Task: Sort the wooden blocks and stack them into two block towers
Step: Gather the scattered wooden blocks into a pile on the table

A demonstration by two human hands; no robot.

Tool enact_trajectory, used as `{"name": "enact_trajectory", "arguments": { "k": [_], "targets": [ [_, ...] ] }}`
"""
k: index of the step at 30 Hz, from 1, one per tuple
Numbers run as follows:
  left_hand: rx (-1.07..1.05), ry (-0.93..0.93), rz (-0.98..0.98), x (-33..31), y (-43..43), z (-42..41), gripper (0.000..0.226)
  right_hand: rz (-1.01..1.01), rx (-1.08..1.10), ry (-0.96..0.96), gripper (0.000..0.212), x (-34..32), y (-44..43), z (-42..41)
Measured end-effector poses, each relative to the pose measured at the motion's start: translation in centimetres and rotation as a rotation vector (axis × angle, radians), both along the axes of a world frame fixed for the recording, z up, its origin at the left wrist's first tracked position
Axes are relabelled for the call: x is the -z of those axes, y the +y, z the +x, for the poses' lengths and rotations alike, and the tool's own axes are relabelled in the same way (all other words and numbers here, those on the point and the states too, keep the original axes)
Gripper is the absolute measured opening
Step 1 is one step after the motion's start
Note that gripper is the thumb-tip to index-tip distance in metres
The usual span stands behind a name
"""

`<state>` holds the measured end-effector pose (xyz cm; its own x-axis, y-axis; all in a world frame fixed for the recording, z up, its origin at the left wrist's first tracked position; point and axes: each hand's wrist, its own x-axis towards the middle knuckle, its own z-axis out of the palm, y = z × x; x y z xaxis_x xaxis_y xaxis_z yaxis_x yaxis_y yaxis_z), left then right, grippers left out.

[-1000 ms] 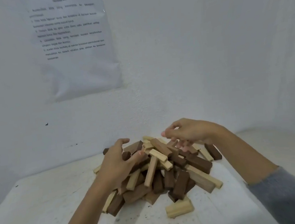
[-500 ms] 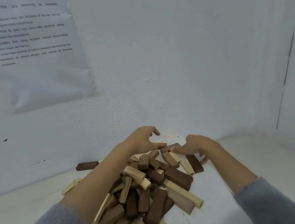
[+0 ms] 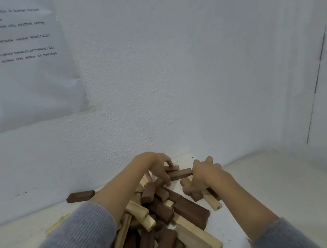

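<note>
A loose pile of dark and light wooden blocks [image 3: 169, 215] lies on the white table [image 3: 268, 183] near the wall. My left hand [image 3: 156, 165] reaches over the pile to its far end, fingers curled down onto a small dark block [image 3: 172, 167] and the left end of a longer dark block [image 3: 180, 173]. My right hand [image 3: 203, 173] is curled at that longer block's right end and grips it. Part of the pile is hidden under both hands and my left forearm.
A single dark block [image 3: 80, 196] lies apart at the left by the wall, and a light block [image 3: 56, 224] lies further left of the pile. The white wall rises close behind, with a printed sheet [image 3: 16, 59] taped on it. A corner closes in on the right.
Both hands have moved from the top of the pile to its far end and come together on dark blocks there. My head has moved closer and lower over the pile.
</note>
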<state>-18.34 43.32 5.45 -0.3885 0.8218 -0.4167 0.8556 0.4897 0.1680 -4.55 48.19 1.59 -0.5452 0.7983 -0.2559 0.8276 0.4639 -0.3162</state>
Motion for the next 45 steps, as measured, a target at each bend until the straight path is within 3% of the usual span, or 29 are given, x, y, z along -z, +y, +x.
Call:
{"name": "enact_trajectory", "arguments": {
  "k": [4,10,18,21,31,36,45],
  "targets": [
    [-0.013,-0.044,0.042,0.2,-0.2,-0.8,0.063,0.025,-0.036,0.035,0.087,0.6,0.0,-0.3],
    [-0.016,-0.027,0.105,0.6,-0.4,-0.8,0.061,0.161,-0.049,0.047,0.054,1.4,-0.4,-0.4],
    [-0.028,-0.024,0.221,0.8,-0.8,-1.0,0.053,0.189,-0.008,0.077,0.047,1.3,-0.9,-0.7],
    [-0.063,-0.069,0.298,0.5,-1.0,-1.3,0.042,0.14,0.005,0.122,0.046,1.3,-0.6,-0.7],
    [-0.148,-0.213,0.395,0.5,-2.0,-1.9,0.036,-0.179,-0.031,0.232,0.041,-0.7,1.6,0.5],
    [-0.171,-0.277,0.507,-0.3,-2.6,-2.1,0.029,-0.407,-0.034,0.404,0.034,-2.2,1.4,1.3],
    [-0.163,-0.307,0.64,-3.8,-5.8,-2.8,0.026,-0.54,-0.112,0.516,0.03,-3.6,0.1,1.1]
  ]
}}
